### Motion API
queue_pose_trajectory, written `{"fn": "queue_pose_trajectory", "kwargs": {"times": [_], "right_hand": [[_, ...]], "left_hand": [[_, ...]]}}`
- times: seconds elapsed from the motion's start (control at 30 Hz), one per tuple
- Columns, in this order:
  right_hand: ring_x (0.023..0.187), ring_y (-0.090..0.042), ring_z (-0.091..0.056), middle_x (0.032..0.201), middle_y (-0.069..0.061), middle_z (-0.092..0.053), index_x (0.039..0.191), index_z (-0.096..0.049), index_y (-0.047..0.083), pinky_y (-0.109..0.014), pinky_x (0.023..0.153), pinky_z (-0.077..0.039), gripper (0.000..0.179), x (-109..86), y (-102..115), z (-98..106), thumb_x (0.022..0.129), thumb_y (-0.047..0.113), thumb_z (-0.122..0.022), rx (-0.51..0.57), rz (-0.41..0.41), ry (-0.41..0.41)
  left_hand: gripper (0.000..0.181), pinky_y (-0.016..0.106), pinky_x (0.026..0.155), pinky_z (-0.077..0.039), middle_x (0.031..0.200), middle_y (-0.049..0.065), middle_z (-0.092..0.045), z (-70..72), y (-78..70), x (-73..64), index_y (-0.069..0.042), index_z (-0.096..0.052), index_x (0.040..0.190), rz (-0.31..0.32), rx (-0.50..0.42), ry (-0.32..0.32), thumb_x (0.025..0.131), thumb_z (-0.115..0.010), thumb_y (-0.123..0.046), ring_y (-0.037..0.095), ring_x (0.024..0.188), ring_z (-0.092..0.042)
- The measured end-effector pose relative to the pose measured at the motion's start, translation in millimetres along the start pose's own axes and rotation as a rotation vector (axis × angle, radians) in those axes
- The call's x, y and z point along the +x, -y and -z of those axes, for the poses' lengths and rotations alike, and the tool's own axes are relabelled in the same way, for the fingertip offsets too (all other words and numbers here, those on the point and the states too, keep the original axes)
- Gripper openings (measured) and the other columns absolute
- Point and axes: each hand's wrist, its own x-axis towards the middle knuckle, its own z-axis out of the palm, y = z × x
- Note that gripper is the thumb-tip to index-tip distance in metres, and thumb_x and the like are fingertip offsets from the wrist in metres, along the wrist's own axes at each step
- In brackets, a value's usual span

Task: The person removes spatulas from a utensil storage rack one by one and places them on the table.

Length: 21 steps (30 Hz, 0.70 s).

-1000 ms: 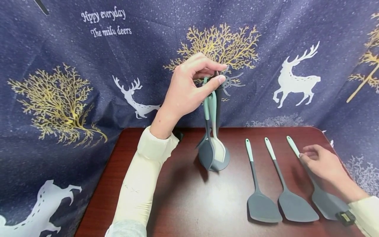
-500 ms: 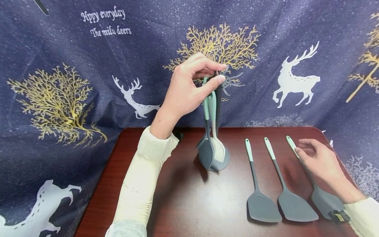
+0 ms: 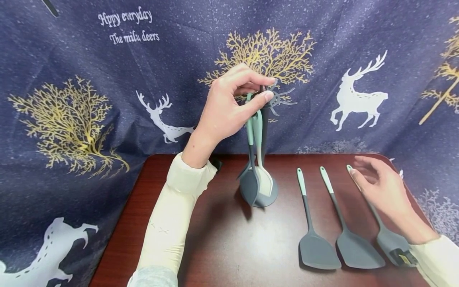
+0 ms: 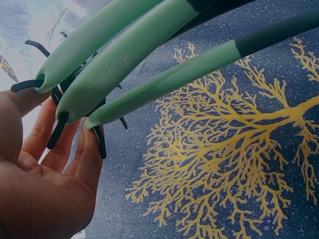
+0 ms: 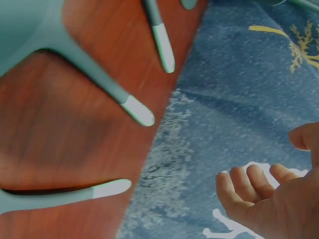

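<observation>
Thumb and fingers of my left hand [image 3: 227, 105] pinch the top of a dark utensil rack [image 3: 264, 137], close beside its curved hooks [image 3: 285, 100]. Below that hand, mint-green handles [image 3: 257, 129] hang; in the left wrist view the handles [image 4: 117, 64] hang from black hooks by their end holes. Grey and pale utensil heads [image 3: 265, 183] reach down to the rack's foot. My right hand [image 3: 383, 191] hovers over the rightmost spatula [image 3: 392, 243], partly covering it. The right wrist view shows this hand [image 5: 279, 199] loosely curled, holding nothing, apart from the spatulas.
Two more grey spatulas with mint handles, a left one [image 3: 319, 251] and a middle one [image 3: 360, 249], lie side by side on the dark red table [image 3: 215, 247]. A blue patterned cloth [image 3: 172, 71] hangs behind the table's back edge.
My right hand has moved up and slightly left along the rightmost spatula's handle, and its fingers have spread a little. The left hand and the rack stay put.
</observation>
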Motion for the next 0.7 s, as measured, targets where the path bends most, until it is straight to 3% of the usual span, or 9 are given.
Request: {"fn": "queue_pose_trajectory", "kwargs": {"times": [0.27,0.37,0.53,0.6,0.7], "right_hand": [[0.111,0.013,-0.062,0.130,0.013,-0.062,0.143,-0.063,0.001,-0.002,0.091,-0.051,0.047,4.2,19.3,-2.6,0.098,0.004,-0.075,0.088,0.057,-0.042],[0.112,0.011,-0.063,0.131,0.012,-0.064,0.144,-0.062,0.001,-0.003,0.091,-0.052,0.049,5.1,25.7,-2.4,0.097,0.003,-0.075,0.106,0.065,-0.043],[0.112,0.011,-0.065,0.134,-0.008,-0.069,0.145,-0.063,0.005,-0.004,0.090,-0.053,0.050,8.6,35.0,-3.6,0.097,0.005,-0.076,0.118,0.074,-0.046],[0.112,0.011,-0.065,0.133,-0.005,-0.070,0.145,-0.064,0.008,-0.004,0.090,-0.053,0.050,10.5,38.6,-4.5,0.097,0.005,-0.077,0.126,0.077,-0.055],[0.113,0.009,-0.066,0.129,0.009,-0.070,0.144,-0.064,0.007,-0.005,0.091,-0.054,0.051,13.3,43.5,-6.8,0.095,0.001,-0.076,0.163,0.085,-0.072]], "left_hand": [[0.021,0.029,0.100,-0.060,0.109,0.013,-0.070,-0.9,1.0,0.4,-0.005,-0.080,0.116,-0.005,-0.012,-0.002,0.095,-0.081,-0.009,0.020,0.104,-0.069],[0.021,0.029,0.100,-0.060,0.108,0.010,-0.070,-1.1,0.4,0.9,-0.005,-0.080,0.116,-0.003,-0.009,-0.001,0.095,-0.081,-0.009,0.020,0.104,-0.069],[0.021,0.029,0.100,-0.060,0.108,0.009,-0.070,-0.8,-1.1,1.0,-0.004,-0.080,0.116,0.005,-0.002,-0.002,0.095,-0.081,-0.010,0.018,0.103,-0.069],[0.021,0.029,0.100,-0.060,0.108,0.009,-0.070,-0.9,-1.5,0.6,-0.003,-0.080,0.115,0.007,-0.004,-0.003,0.096,-0.081,-0.010,0.020,0.102,-0.070],[0.021,0.030,0.100,-0.060,0.107,0.006,-0.069,-1.5,-1.3,-0.1,-0.003,-0.080,0.116,0.009,0.000,-0.003,0.096,-0.080,-0.010,0.017,0.102,-0.070]]}}
